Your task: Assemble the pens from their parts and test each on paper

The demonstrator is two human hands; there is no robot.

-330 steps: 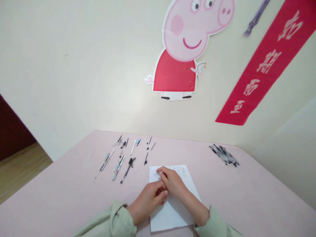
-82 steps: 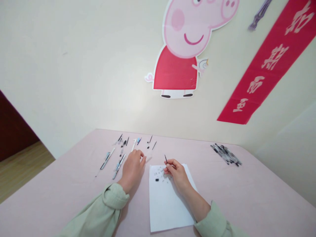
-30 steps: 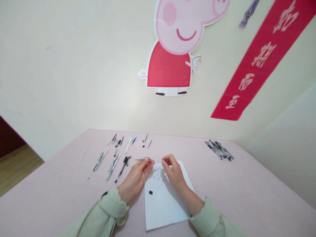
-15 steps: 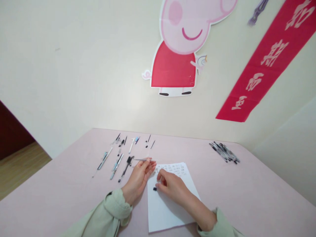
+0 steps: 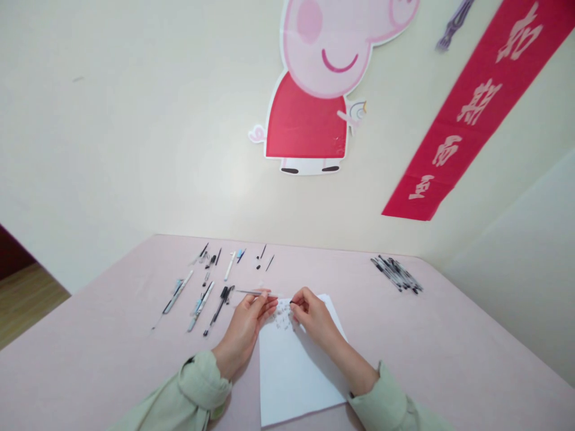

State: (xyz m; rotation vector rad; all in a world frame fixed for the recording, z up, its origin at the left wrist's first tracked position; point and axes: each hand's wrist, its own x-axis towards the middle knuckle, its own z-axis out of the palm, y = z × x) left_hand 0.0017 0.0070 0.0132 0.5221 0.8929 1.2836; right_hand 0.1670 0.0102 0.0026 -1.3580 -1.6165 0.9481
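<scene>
My left hand [image 5: 248,320] pinches a thin clear pen barrel [image 5: 251,293] that points left, just above the top left corner of a white sheet of paper [image 5: 296,371]. My right hand [image 5: 312,316] is over the scribbled top of the sheet, fingers pinched on a small black pen piece [image 5: 291,301] held near the barrel's right end. Both hands are a few centimetres apart.
Several pens and loose pen parts [image 5: 204,287] lie in rows on the pink table [image 5: 90,359] left of my hands. A pile of black pens [image 5: 398,273] lies at the far right. The wall behind carries a cartoon pig sticker [image 5: 314,90] and a red banner [image 5: 467,108].
My right hand picked the small black piece off the paper and lifted it toward the barrel in my left hand. The paper no longer has the piece on it.
</scene>
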